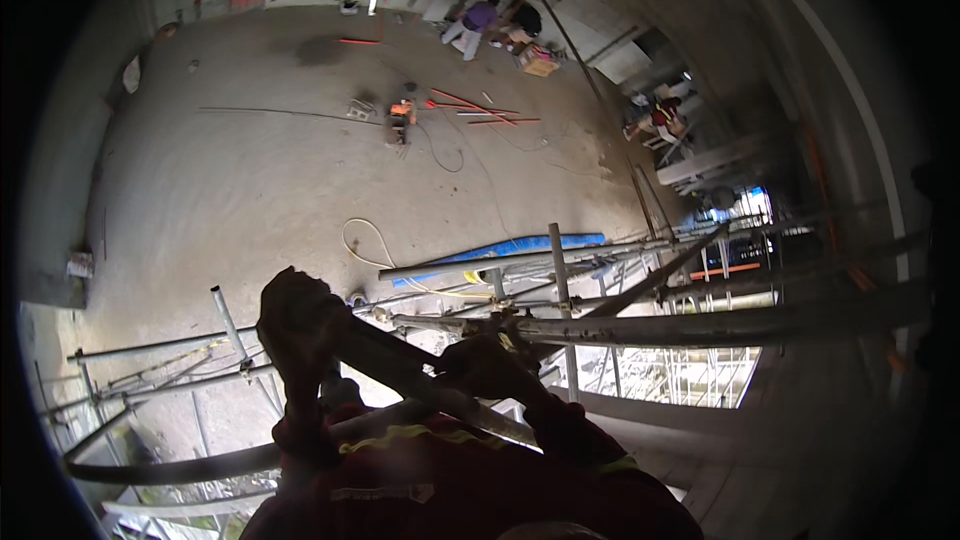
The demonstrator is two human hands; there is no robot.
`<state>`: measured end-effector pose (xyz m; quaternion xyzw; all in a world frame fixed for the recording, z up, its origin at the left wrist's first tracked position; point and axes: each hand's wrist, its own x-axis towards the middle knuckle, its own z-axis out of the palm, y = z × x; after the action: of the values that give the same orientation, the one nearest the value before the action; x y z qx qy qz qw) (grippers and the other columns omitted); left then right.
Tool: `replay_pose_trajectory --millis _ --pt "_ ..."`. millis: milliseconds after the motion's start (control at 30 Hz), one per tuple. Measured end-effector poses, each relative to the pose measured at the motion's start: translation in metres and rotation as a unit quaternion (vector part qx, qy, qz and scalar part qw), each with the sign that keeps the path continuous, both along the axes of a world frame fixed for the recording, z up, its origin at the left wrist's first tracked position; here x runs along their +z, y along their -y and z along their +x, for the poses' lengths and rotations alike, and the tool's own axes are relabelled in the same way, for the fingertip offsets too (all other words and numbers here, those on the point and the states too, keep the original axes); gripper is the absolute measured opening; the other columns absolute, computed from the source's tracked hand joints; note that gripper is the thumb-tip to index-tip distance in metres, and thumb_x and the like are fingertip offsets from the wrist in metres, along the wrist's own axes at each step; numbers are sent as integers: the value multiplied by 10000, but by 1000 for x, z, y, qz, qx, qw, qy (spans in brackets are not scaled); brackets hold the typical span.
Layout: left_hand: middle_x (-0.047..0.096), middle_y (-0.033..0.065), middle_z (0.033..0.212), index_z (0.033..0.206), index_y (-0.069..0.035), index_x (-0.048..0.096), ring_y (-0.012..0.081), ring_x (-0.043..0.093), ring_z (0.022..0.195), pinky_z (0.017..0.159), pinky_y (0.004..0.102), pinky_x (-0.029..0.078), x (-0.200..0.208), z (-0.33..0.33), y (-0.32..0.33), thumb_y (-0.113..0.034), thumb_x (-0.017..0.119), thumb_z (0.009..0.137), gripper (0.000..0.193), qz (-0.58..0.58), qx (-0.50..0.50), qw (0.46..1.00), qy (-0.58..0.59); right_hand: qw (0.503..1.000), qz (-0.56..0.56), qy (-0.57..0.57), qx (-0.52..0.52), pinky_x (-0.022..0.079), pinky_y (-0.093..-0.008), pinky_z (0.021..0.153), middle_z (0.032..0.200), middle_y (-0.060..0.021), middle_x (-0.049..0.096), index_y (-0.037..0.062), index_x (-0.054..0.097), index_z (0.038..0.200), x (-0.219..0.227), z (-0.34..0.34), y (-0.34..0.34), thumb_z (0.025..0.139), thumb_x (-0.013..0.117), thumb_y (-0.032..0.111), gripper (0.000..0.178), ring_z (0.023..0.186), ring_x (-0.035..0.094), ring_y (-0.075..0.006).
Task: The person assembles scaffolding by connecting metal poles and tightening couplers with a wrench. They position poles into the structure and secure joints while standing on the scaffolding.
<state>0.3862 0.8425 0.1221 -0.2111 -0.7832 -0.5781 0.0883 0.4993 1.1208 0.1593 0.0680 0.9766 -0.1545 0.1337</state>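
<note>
My left hand is closed around the upper end of a thick scaffold pole, which slants down to the right across my front. My right hand is closed beside that pole, close to a scaffold coupler on a level tube. What its fingers grip is dark and partly hidden. A short upright tube stands just beyond my right hand.
Scaffold tubes cross on both sides, with gaps down to a lower level. On the concrete floor beyond lie a blue sheet, a pale hose, an orange machine and orange rods. Several people work farther off.
</note>
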Motion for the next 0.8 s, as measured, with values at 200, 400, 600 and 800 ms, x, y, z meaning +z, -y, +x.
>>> replay_pose_trajectory --millis 200,400,600,800 --pt "697 119 1029 900 -20 744 301 603 1131 988 424 473 0 -9 5 -207 750 731 253 -23 11 1000 11 911 75 -354 198 504 -447 679 761 -60 665 126 688 907 83 -178 34 684 735 100 229 741 659 -263" --pt "704 112 1018 871 -20 747 260 626 1109 974 400 483 -12 -18 2 -226 739 757 236 113 15 990 78 837 105 -481 240 477 -400 808 796 -18 580 140 658 880 33 -185 37 653 761 130 250 861 573 -239" --pt "647 61 723 676 -84 710 278 624 852 908 409 475 9 -20 -5 -258 745 631 183 12 47 999 10 979 -156 31 131 529 -443 650 758 -105 687 156 729 866 -6 14 40 843 691 304 155 785 699 -273" --pt "664 49 800 762 -91 741 268 625 866 866 395 483 11 -23 -1 -236 761 652 183 38 75 996 -41 900 208 -303 235 527 -375 740 977 -91 648 134 707 946 60 -184 35 779 702 203 181 879 641 -278"
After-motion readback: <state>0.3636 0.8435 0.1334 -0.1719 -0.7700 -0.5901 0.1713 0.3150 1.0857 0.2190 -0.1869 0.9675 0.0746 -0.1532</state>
